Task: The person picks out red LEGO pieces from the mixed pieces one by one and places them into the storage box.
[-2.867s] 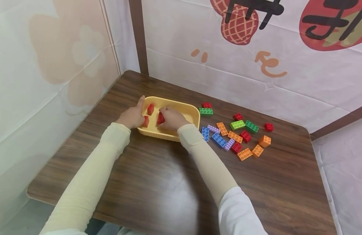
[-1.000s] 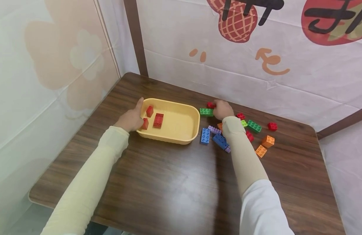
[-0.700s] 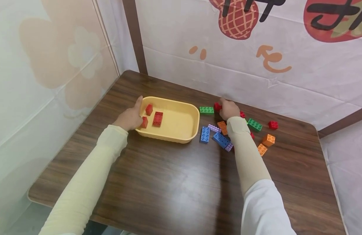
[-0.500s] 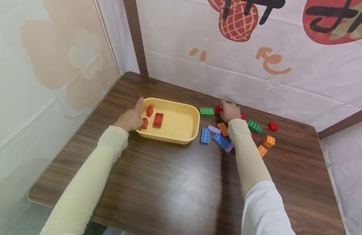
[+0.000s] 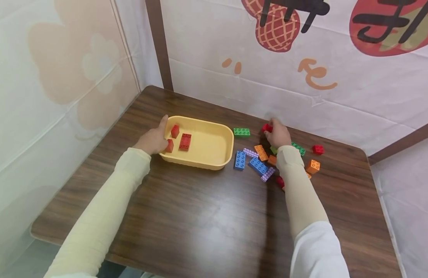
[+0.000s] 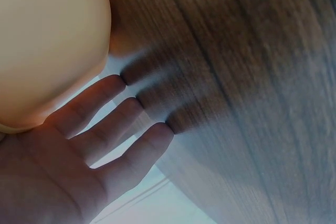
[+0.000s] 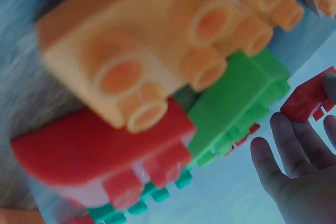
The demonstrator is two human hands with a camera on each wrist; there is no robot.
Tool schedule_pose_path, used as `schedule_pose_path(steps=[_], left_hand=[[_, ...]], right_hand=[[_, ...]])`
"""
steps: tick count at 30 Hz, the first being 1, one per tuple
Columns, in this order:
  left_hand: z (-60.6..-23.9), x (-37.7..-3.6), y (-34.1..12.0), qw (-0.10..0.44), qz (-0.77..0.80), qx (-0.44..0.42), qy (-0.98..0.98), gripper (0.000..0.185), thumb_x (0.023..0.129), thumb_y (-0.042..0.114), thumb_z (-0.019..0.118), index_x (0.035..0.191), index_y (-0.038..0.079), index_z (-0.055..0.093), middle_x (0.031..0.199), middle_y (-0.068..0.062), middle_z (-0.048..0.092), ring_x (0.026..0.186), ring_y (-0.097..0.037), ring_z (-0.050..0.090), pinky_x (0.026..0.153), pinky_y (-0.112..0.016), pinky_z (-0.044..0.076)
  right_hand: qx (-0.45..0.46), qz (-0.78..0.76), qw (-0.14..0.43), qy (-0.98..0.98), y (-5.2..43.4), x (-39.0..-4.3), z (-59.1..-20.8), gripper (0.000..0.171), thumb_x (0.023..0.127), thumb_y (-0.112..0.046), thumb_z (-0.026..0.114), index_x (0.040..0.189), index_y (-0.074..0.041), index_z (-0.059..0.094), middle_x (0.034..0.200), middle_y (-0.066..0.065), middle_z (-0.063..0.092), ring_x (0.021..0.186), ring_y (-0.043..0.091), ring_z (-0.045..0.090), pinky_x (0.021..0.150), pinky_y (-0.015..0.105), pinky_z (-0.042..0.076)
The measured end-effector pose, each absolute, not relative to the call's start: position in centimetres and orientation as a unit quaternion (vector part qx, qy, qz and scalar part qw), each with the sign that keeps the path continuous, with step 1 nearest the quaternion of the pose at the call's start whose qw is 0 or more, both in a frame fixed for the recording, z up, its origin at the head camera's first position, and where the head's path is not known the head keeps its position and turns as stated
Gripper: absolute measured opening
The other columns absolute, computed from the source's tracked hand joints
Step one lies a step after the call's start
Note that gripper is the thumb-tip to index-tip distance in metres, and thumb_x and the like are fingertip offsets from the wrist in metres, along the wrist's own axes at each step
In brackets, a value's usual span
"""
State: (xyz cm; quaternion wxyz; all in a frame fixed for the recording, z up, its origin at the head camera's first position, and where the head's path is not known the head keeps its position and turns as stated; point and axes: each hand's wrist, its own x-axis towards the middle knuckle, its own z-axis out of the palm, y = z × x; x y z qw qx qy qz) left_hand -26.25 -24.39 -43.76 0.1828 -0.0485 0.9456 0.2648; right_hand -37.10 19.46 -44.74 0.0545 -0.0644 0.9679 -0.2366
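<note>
At the tray's left end, my left hand grips the yellow tray, thumb over the rim and index finger along the outer wall. Its other fingers stretch straight onto the tabletop in the left wrist view. Inside lie a flat red brick and two smaller red bricks, one nearer the back and another beside my thumb. By the table's back edge my right hand pinches a red toy brick, also seen as a red brick at my fingertips in the right wrist view.
Between tray and right arm lie a green brick, two blue bricks, one nearer the tray, purple bricks and orange bricks. Farther right sit a red brick and a tall orange brick. A printed cloth hangs behind the table.
My right hand has let go of a red brick in the tray, moved right, and taken the red brick from behind the green one, shifting it right along the back edge. My left hand stays put.
</note>
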Motion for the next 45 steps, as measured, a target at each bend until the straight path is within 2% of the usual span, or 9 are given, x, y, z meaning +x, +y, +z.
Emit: schedule_pose_path(steps=[4, 10, 20, 29, 36, 45], left_hand=[[-43.9, -26.1, -24.7, 0.183, 0.266, -0.049, 0.945, 0.096, 0.094, 0.015, 0.053, 0.161, 0.018, -0.016, 0.109, -0.028, 0.059, 0.090, -0.038, 0.057, 0.083, -0.053, 0.045], [-44.0, -25.9, -24.9, 0.195, 0.270, -0.060, 0.941, 0.096, 0.095, 0.014, 0.053, 0.161, 0.018, -0.017, 0.115, -0.029, 0.057, 0.091, -0.039, 0.057, 0.081, -0.051, 0.045], [-44.0, -26.0, -25.0, 0.202, 0.272, -0.061, 0.939, 0.094, 0.097, 0.014, 0.051, 0.160, 0.018, -0.018, 0.100, -0.025, 0.058, 0.087, -0.037, 0.057, 0.079, -0.050, 0.046], [-43.9, -26.1, -24.8, 0.194, 0.268, -0.055, 0.942, 0.094, 0.096, 0.014, 0.051, 0.160, 0.017, -0.018, 0.108, -0.027, 0.058, 0.090, -0.038, 0.057, 0.082, -0.052, 0.045], [-43.8, -26.3, -24.5, 0.188, 0.266, -0.051, 0.944, 0.095, 0.096, 0.016, 0.052, 0.160, 0.019, -0.017, 0.111, -0.028, 0.058, 0.091, -0.039, 0.057, 0.084, -0.054, 0.045], [-43.8, -26.2, -24.6, 0.184, 0.267, -0.050, 0.945, 0.095, 0.096, 0.015, 0.053, 0.161, 0.019, -0.016, 0.112, -0.028, 0.057, 0.092, -0.039, 0.057, 0.084, -0.054, 0.045]], right_hand=[[-0.073, -0.233, 0.058, 0.968, 19.5, -36.9, -44.5, 0.048, 0.098, -0.016, 0.067, 0.140, -0.002, 0.049, 0.132, 0.023, 0.056, 0.111, 0.039, 0.055, 0.099, 0.054, 0.045], [-0.085, -0.224, 0.065, 0.969, 18.9, -36.7, -43.7, 0.047, 0.096, -0.017, 0.069, 0.137, 0.001, 0.055, 0.129, 0.022, 0.057, 0.110, 0.039, 0.053, 0.098, 0.053, 0.046], [-0.127, -0.237, 0.061, 0.961, 15.6, -36.2, -41.1, 0.043, 0.094, -0.019, 0.071, 0.131, -0.002, 0.059, 0.123, 0.017, 0.058, 0.108, 0.034, 0.054, 0.094, 0.048, 0.050], [-0.138, -0.241, 0.074, 0.958, 12.1, -35.0, -38.7, 0.047, 0.095, -0.024, 0.071, 0.136, -0.008, 0.058, 0.129, 0.011, 0.055, 0.115, 0.030, 0.050, 0.094, 0.044, 0.051], [-0.188, -0.228, 0.075, 0.952, 10.7, -34.7, -37.9, 0.046, 0.094, -0.025, 0.073, 0.133, -0.005, 0.060, 0.125, 0.011, 0.056, 0.112, 0.029, 0.049, 0.096, 0.043, 0.049], [-0.233, -0.201, 0.066, 0.949, 7.7, -34.7, -38.2, 0.045, 0.095, -0.026, 0.071, 0.132, -0.004, 0.061, 0.128, 0.013, 0.057, 0.115, 0.028, 0.051, 0.100, 0.042, 0.045]])
